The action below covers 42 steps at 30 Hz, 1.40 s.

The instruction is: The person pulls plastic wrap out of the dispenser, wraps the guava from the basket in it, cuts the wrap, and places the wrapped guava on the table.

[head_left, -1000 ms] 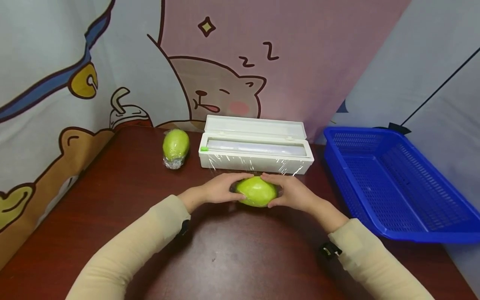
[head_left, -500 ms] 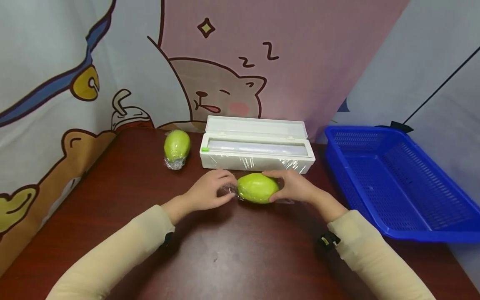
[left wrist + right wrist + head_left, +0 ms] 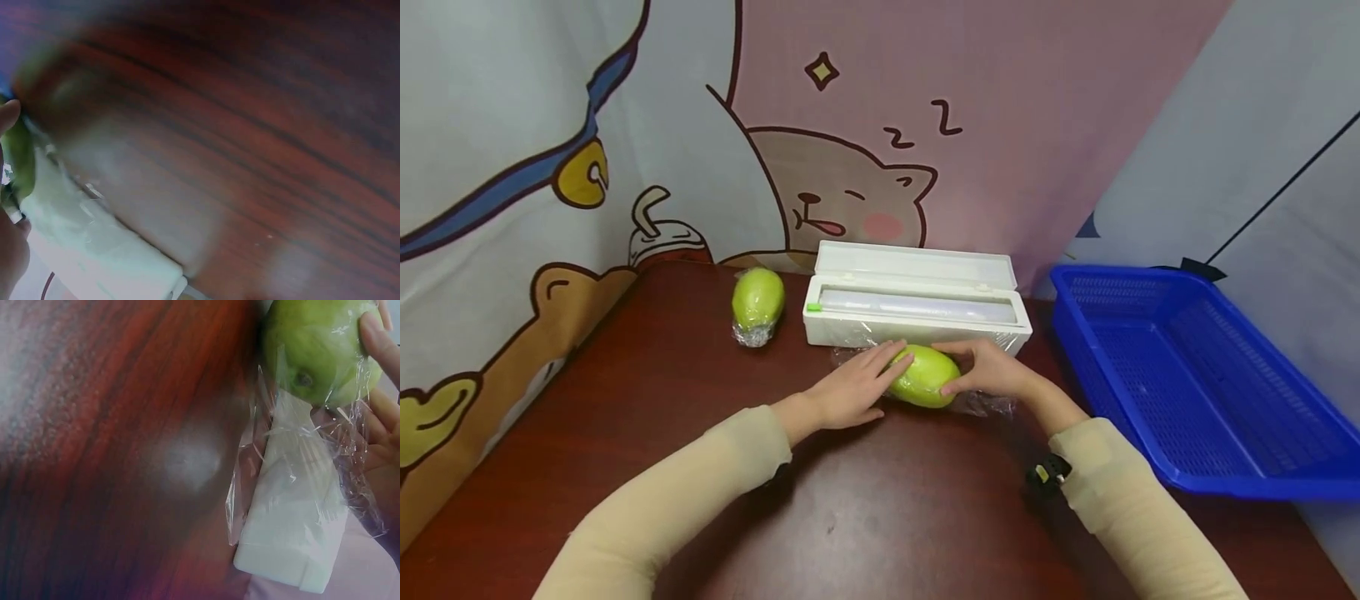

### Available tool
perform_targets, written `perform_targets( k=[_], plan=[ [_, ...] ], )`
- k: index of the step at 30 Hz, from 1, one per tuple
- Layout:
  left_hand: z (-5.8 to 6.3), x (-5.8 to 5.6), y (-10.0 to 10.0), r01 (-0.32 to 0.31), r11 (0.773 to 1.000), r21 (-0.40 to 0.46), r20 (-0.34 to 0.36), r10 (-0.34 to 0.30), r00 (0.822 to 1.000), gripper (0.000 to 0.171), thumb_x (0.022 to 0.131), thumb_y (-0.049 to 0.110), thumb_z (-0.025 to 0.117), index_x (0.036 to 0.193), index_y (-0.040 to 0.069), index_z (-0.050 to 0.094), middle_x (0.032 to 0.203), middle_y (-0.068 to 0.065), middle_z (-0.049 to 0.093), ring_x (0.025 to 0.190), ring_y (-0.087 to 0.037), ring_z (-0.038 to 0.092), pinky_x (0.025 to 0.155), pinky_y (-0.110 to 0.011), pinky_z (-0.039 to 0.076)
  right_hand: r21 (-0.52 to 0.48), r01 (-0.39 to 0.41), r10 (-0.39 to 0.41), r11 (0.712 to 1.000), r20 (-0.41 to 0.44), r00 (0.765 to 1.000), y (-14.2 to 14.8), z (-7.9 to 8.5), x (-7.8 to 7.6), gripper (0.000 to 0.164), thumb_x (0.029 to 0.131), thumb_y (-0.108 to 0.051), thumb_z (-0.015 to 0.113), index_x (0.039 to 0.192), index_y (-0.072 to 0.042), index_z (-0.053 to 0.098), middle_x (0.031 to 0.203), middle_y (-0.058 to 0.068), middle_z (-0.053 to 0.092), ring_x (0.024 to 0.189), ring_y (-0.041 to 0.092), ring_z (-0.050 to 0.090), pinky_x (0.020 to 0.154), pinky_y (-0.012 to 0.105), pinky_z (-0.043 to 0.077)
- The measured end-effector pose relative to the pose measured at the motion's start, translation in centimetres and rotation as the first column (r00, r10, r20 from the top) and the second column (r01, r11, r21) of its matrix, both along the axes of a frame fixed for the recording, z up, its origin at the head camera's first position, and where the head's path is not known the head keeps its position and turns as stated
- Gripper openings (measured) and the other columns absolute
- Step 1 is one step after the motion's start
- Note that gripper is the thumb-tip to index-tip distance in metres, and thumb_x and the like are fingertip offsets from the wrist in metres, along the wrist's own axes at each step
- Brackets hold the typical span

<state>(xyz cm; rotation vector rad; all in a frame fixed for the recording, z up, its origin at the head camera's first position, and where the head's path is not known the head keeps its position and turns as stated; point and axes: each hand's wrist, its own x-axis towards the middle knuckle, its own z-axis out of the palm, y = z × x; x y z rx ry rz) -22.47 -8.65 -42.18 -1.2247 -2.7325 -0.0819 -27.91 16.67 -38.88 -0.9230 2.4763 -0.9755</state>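
Observation:
In the head view a smooth, oval yellow-green fruit [image 3: 925, 377] lies in cling film just in front of the white cling film box. My right hand [image 3: 988, 367] grips its right end, thumb in front and fingers behind. Extended fingers of my left hand [image 3: 855, 387] rest over the fruit's left side, the thumb apart near the table. Loose cling film [image 3: 981, 404] sticks out under my right hand. The right wrist view shows the fruit's dimpled end [image 3: 304, 379] with crinkled film hanging off it. Only a sliver of fruit [image 3: 22, 159] shows in the left wrist view.
The cling film box [image 3: 917, 332] stands behind, lid up, with a film roll [image 3: 917, 306] inside. A second wrapped green fruit [image 3: 757, 300] sits to its left. A blue plastic basket [image 3: 1150, 400] stands on the right. A printed cloth [image 3: 1037, 125] hangs behind the dark red table [image 3: 850, 517].
My left hand left the fruit's left end, pulled back to the film there, then came forward onto the fruit with fingers extended. My right hand stayed on the right end, where more loose film shows.

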Motion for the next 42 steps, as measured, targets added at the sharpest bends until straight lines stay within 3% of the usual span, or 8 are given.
perform_targets(
  k=[9,15,19,23,29,37,40,42],
  plan=[
    [-0.5,-0.8,1.2,-0.021,0.998,0.051,-0.204,0.031,0.979,0.082,0.081,0.028,0.072,0.144,0.005,0.027,0.14,-0.017,0.038,0.131,-0.029,0.039,0.109,-0.038,0.035,-0.015,0.016,-0.013,1.0,0.153,0.988,0.4,0.2,-0.4,0.073,0.078,-0.028,0.076,0.138,-0.001,0.044,0.132,0.02,0.054,0.118,0.032,0.054,0.093,0.042,0.05],
    [-0.4,-1.3,1.3,0.02,0.993,0.115,-0.246,0.009,0.969,0.072,0.079,0.031,0.073,0.138,0.007,0.038,0.127,-0.014,0.049,0.116,-0.026,0.051,0.101,-0.038,0.043,-0.043,-0.009,0.015,0.999,0.143,0.99,0.2,0.3,0.0,0.071,0.079,-0.023,0.075,0.138,0.0,0.042,0.134,0.02,0.052,0.117,0.03,0.054,0.095,0.041,0.047],
    [0.1,-1.6,1.3,0.019,0.989,0.15,-0.151,0.004,0.988,0.075,0.075,0.027,0.078,0.136,0.008,0.038,0.128,-0.015,0.047,0.118,-0.027,0.049,0.1,-0.039,0.044,-0.042,-0.006,0.011,0.999,0.13,0.991,0.2,0.5,0.3,0.072,0.08,-0.023,0.074,0.139,-0.001,0.041,0.135,0.02,0.051,0.118,0.031,0.053,0.098,0.045,0.045],
    [1.0,-2.0,1.3,0.002,0.973,0.23,0.065,-0.017,0.998,0.077,0.073,0.026,0.08,0.135,0.009,0.037,0.134,-0.012,0.045,0.124,-0.025,0.046,0.106,-0.038,0.039,-0.031,-0.003,0.007,1.0,0.105,0.994,0.1,0.6,0.1,0.071,0.079,-0.023,0.075,0.139,-0.001,0.042,0.134,0.019,0.052,0.115,0.03,0.054,0.096,0.045,0.046],
    [1.7,-2.3,1.2,-0.087,0.944,0.317,0.313,-0.017,0.95,0.075,0.082,0.039,0.07,0.141,0.006,0.036,0.139,-0.011,0.045,0.128,-0.024,0.043,0.109,-0.037,0.035,-0.006,-0.017,0.017,1.0,0.073,0.997,0.0,0.3,-0.4,0.073,0.077,-0.024,0.077,0.137,0.0,0.044,0.132,0.019,0.054,0.112,0.027,0.056,0.094,0.04,0.048],
    [1.9,-2.3,1.2,-0.23,0.895,0.383,0.461,0.031,0.887,0.059,0.09,0.033,0.061,0.138,0.005,0.044,0.138,-0.012,0.05,0.127,-0.025,0.046,0.107,-0.038,0.037,0.004,-0.053,0.053,0.999,0.065,0.996,0.2,0.0,-0.8,0.071,0.078,-0.023,0.076,0.137,0.0,0.045,0.134,0.019,0.053,0.115,0.027,0.053,0.097,0.042,0.045],
    [2.2,-2.4,1.3,-0.269,0.885,0.38,0.521,0.036,0.853,0.057,0.09,0.03,0.062,0.138,0.006,0.045,0.138,-0.011,0.05,0.128,-0.025,0.046,0.107,-0.039,0.037,-0.008,-0.026,0.026,1.0,0.1,0.995,0.6,0.1,-0.6,0.063,0.083,-0.022,0.07,0.137,-0.001,0.045,0.136,0.02,0.05,0.12,0.03,0.05,0.098,0.043,0.045],
    [2.3,-2.5,1.3,-0.291,0.884,0.365,0.544,0.051,0.838,0.057,0.088,0.03,0.063,0.138,0.008,0.046,0.138,-0.009,0.051,0.128,-0.024,0.046,0.107,-0.038,0.037,-0.024,0.018,-0.016,1.0,0.058,0.998,0.9,0.3,0.0,0.055,0.088,-0.02,0.064,0.136,0.0,0.046,0.135,0.021,0.05,0.121,0.034,0.05,0.096,0.045,0.047]
  ],
)
